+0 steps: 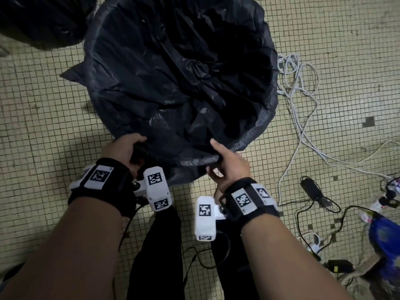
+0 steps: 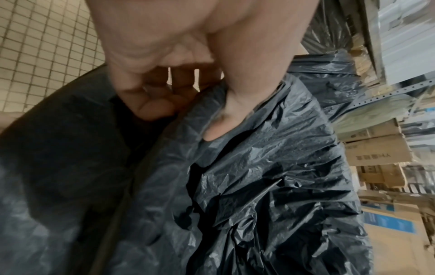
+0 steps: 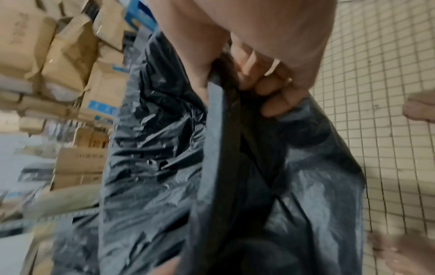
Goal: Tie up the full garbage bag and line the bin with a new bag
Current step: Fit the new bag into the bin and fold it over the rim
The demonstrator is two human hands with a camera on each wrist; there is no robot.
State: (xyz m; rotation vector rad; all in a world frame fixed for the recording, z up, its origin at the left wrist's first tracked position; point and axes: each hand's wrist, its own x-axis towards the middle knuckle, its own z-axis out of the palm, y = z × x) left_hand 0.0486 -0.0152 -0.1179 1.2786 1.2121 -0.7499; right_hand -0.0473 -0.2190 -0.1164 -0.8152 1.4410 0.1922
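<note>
The new black bag (image 1: 177, 79) is spread over the bin's mouth straight ahead of you on the tiled floor (image 1: 43, 109), its near rim fold running left to right between your hands. Your left hand (image 1: 124, 151) is curled around that fold at its left end, your right hand (image 1: 229, 167) around it further right, thumb on top. Both sit equally near; I judge the next pull goes down over the rim.

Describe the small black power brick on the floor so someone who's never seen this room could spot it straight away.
Start at the big black bag-lined bin on the tiled floor, then look past the right hand. There, by the loose white cables, lies the power brick: a dark, flat block with a thin black cord, unlike its pale neighbours.
</note>
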